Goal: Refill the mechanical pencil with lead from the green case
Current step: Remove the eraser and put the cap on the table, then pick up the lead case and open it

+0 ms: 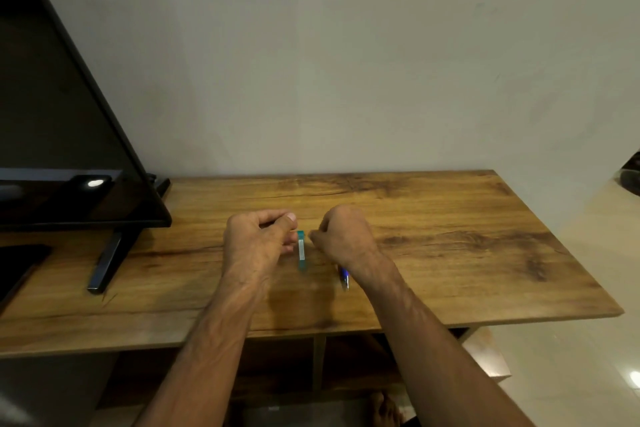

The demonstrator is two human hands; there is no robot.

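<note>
On the wooden desk (pixel 450 236) the green case (pixel 301 250) lies between both hands. The left hand (pixel 258 239) touches it with curled fingers; the right hand (pixel 346 236) is clenched — around what, I cannot tell. The pencil (pixel 344 277) lies under the right wrist.

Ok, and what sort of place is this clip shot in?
Probably a room at home, a living room or bedroom: a flat-screen TV stands on a low wooden table against a plain wall, with a tiled floor beside it.
</note>
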